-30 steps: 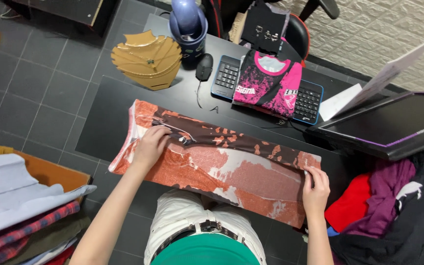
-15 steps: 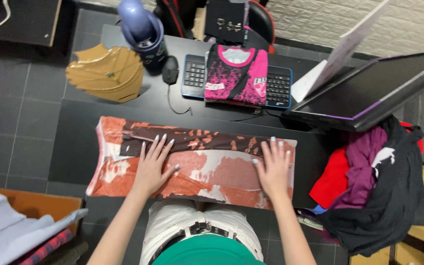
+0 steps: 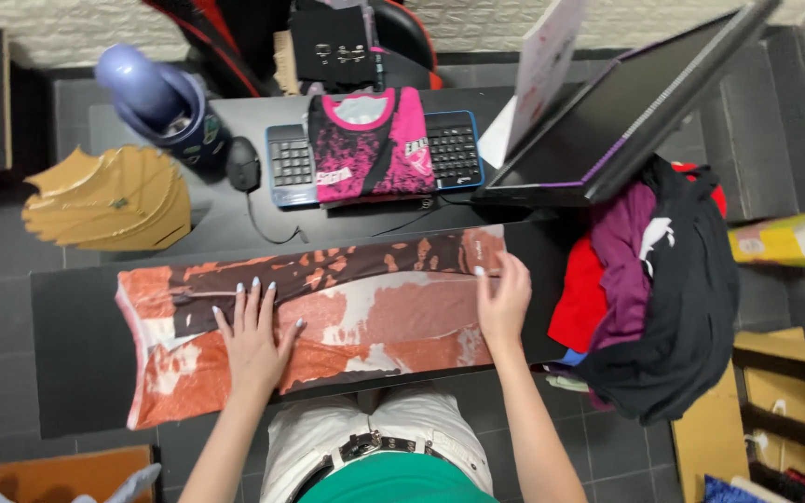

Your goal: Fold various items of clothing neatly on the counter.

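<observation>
At the far left, at about ten o'clock from the hands, a tan cardboard fan-shaped piece point(image 3: 109, 198) lies on the floor, with a lavender-capped dark blue bottle point(image 3: 156, 102) and a black computer mouse point(image 3: 243, 163) just past it on the black table point(image 3: 76, 373).

The rust-orange, brown and white patterned garment point(image 3: 328, 312) is spread lengthwise across the table's near edge, already folded into a long band. The left hand point(image 3: 255, 335) lies flat on its left half, fingers point(image 3: 255, 296) splayed wide and gripping nothing. The step in hand looks like smoothing the band flat; the next move likely calls for a pinch at one end so it can be folded across its length.

At twelve o'clock a folded pink and black jersey point(image 3: 370, 144) rests on a blue-edged black keyboard point(image 3: 454, 154), well apart from the garment, so it is no hindrance.

The right hand point(image 3: 503, 303) rests on the band's right end, fingers loosely extended and pressing, holding nothing that I can see.

At two o'clock a tilted black flat monitor point(image 3: 626, 112) overhangs the table, and at three o'clock a heap of red, purple and black clothes point(image 3: 663, 279) lies just beside the right end, crowding any outward sweep there.
</observation>
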